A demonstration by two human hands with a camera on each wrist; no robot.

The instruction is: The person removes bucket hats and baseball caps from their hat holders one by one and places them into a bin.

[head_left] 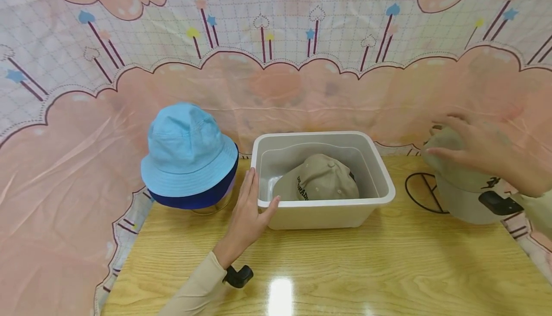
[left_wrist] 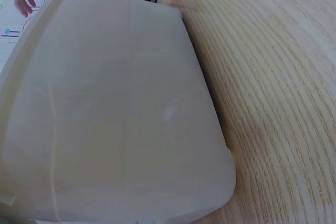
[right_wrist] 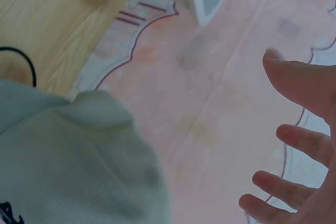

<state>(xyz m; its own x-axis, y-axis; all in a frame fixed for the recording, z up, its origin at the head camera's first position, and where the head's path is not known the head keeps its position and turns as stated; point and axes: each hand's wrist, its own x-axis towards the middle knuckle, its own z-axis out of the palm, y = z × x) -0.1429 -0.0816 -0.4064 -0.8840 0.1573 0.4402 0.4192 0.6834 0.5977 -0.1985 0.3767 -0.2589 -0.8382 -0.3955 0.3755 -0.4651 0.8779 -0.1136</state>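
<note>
My left hand [head_left: 247,218], fingers straight, rests at the near left corner of the white bin [head_left: 319,216]; a khaki cap [head_left: 329,182] lies inside. My right hand [head_left: 483,151], fingers spread and holding nothing, is near the pale cap [head_left: 461,178] at right, by a black wire base [head_left: 433,192].

A table [head_left: 327,263] is topped with glossy, yellowish wood, marked with fine grain, and a bright patch of light [head_left: 280,298] is reflected toward its front. Midway along the back edge, a pale plastic box [head_left: 316,217] is set upright on the wood, its long side lined up roughly parallel to that edge. Near the back left corner, a thin wire base [head_left: 211,213] is mostly hidden from above; toward the back right corner, a black wire ring [head_left: 431,193] with a crossbar is placed flat, apart from the box.
</note>
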